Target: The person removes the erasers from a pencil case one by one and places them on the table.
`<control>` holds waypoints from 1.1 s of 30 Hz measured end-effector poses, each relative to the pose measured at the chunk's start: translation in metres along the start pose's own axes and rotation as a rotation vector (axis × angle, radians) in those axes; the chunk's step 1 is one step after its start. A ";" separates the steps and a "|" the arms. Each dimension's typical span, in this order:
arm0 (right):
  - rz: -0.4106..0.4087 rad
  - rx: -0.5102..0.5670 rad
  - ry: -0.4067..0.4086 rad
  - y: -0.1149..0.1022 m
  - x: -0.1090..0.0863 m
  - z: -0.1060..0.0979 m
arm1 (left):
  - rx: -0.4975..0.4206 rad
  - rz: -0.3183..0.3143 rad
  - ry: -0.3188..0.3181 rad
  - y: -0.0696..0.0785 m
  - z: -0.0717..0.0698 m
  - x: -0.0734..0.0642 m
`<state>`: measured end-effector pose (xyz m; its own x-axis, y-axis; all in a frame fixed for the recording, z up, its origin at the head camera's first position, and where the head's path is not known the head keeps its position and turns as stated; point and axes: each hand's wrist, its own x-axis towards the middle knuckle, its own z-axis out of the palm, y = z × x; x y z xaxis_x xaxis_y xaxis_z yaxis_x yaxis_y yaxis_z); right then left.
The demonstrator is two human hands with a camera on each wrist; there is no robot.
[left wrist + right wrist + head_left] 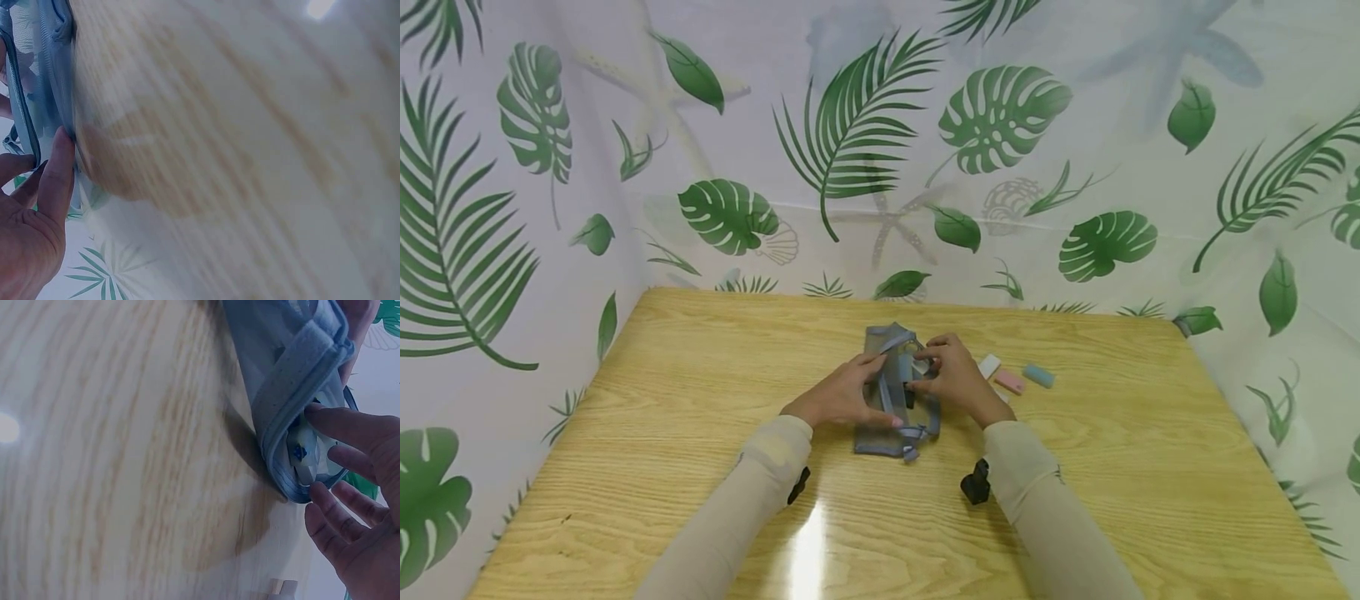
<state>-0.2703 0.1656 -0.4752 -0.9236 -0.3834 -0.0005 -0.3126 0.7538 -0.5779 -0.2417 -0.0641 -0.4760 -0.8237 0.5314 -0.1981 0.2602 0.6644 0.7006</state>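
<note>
A grey-blue mesh zip pouch [875,437] lies lengthwise on the table, its zipped side gaping to the right. My left hand [842,396] holds it from the left; in the left wrist view, fingertips [60,140] grip the zip edge and the mesh wall. From the right, my right hand [958,379] reaches into the opening. Between its thumb and fingertips sits a small whitish item [303,453] with a blue flower mark, just inside the rim. Other contents, one of them dark, show partly through the opening.
Right of the pouch lie a white block [989,366], a pink block [1009,382] and a blue block [1039,376], with another white piece partly behind my right wrist. A leaf-patterned sheet [880,167] rises behind the wooden table [700,350].
</note>
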 end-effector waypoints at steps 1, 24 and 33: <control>-0.002 0.001 0.001 0.000 0.000 0.000 | -0.001 0.000 0.000 0.000 0.000 0.000; -0.020 0.030 -0.009 0.002 0.003 0.001 | 0.027 0.006 -0.006 -0.001 0.001 0.002; -0.021 0.036 -0.010 0.003 0.005 0.001 | 0.022 0.009 -0.005 -0.002 0.001 0.002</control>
<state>-0.2754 0.1657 -0.4782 -0.9145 -0.4045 0.0042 -0.3239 0.7261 -0.6066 -0.2431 -0.0641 -0.4781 -0.8185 0.5403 -0.1953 0.2789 0.6709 0.6872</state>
